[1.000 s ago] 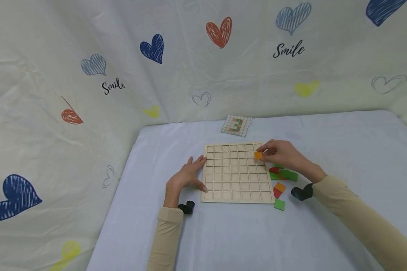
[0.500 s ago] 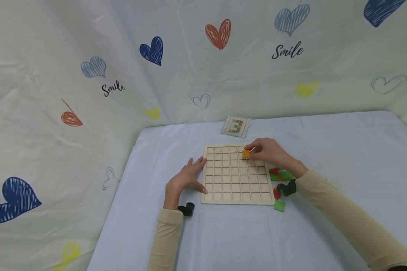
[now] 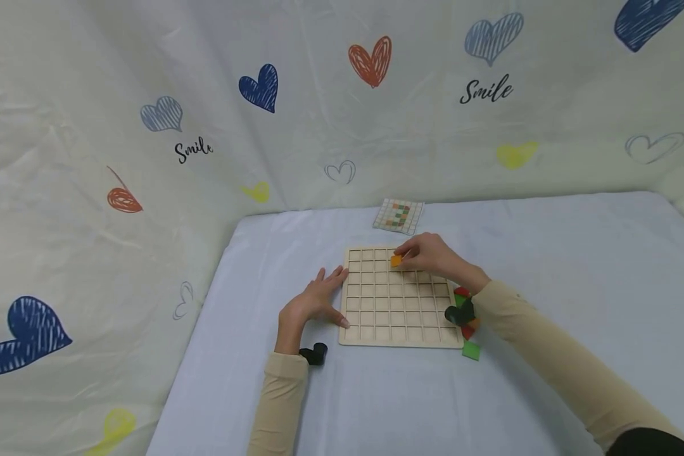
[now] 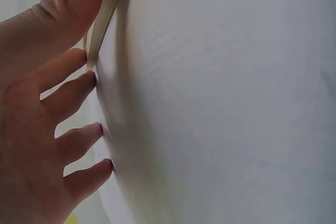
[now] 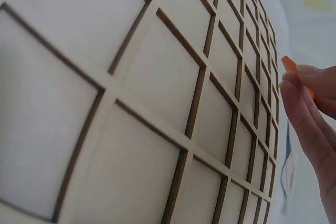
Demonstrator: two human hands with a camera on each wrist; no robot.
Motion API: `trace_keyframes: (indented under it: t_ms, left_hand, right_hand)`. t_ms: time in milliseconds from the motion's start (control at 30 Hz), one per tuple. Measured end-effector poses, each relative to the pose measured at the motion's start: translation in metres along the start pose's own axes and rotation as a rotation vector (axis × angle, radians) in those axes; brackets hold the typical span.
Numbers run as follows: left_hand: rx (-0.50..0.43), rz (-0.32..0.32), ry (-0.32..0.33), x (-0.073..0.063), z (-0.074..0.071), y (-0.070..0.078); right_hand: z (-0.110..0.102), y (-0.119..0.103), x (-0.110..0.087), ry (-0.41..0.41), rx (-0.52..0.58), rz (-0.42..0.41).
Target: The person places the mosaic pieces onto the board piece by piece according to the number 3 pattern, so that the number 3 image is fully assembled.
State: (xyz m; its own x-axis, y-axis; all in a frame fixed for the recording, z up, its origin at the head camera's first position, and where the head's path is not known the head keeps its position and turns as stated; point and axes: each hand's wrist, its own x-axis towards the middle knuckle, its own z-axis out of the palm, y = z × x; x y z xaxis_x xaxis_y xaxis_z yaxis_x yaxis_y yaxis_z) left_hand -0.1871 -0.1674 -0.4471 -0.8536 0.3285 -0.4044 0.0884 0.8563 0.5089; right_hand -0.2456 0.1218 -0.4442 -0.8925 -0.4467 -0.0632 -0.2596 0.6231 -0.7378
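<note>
the orange tile (image 3: 396,261) is pinched between thumb and fingertips of the right hand (image 3: 431,253), above the 12 o'clock part of the wooden grid board (image 3: 384,337). at the board's 9 o'clock edge the left hand (image 3: 311,303) rests with fingers spread, its thumb touching the rim. farther out on the white-covered surface (image 3: 410,399), a patterned card (image 3: 399,216) lies at 12 o'clock and a green tile (image 3: 470,350) at 4 o'clock, just beside the board.
</note>
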Motion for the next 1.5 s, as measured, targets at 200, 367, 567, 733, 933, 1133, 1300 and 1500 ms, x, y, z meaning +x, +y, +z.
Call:
trace_keyframes:
  t_ms: [200,367,567,733,933,1133,1300,1500]
  left_hand:
    - [0.013,-0.004,-0.004,0.001,0.0,0.0]
    - [0.01,-0.01,-0.006,0.001,0.003,0.0]
    - [0.011,0.002,-0.002,0.0,0.004,0.001]
    - [0.018,0.015,0.006,0.0,0.004,0.001]
    - [0.024,0.027,0.006,0.0,0.003,0.001]
    - [0.022,0.037,-0.002,-0.001,0.002,-0.001]
    - [0.028,0.031,0.003,0.0,0.001,-0.001]
    - [0.035,0.015,-0.002,0.0,0.001,-0.002]
  right_hand:
    - [0.009,-0.002,0.012,-0.026,0.008,-0.018]
    - [0.014,-0.002,0.02,-0.045,0.007,-0.015]
    - [0.02,0.0,0.028,-0.08,-0.029,-0.052]
    - [0.023,-0.002,0.031,-0.074,-0.047,-0.065]
    - [0.025,-0.007,0.031,-0.066,-0.089,-0.073]
    - [0.028,-0.008,0.03,-0.068,-0.133,-0.067]
    - [0.028,-0.01,0.03,-0.071,-0.149,-0.071]
    - [0.024,-0.009,0.024,-0.049,-0.132,-0.082]
